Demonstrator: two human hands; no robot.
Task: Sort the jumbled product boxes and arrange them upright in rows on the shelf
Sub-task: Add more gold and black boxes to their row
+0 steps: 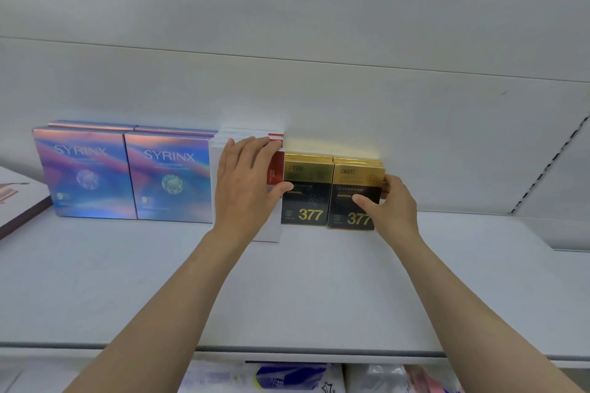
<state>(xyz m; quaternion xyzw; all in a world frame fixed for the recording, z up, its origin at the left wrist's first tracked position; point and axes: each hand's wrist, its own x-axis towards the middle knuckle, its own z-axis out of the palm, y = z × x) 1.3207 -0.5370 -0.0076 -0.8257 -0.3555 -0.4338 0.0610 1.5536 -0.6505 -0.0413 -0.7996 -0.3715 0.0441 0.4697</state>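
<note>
My left hand (245, 182) lies flat with straight fingers (255, 145) spread over the face of the front white box with a red corner label (275, 169), thumb stretched right onto the edge of the neighbouring box; it presses rather than grasps. My right hand (391, 204) grasps the right-hand gold-and-black ZKZU 377 box (356, 198), thumb across its front face and fingers curled behind its right edge. Both forearms run up from the lower edge of the frame, the left from lower left, the right from lower right, converging at centre. The other ZKZU 377 box (306, 191) stands upright just left of the held one, touching it, with more gold boxes behind each. The white boxes stand in a row front to back between the ZKZU boxes and two iridescent SYRINX boxes (127, 172) at centre left. All rest on the white shelf (319, 290). A flat box (19, 195) lies at the far left edge, and blurred packages (271, 376) show below the shelf.
</note>
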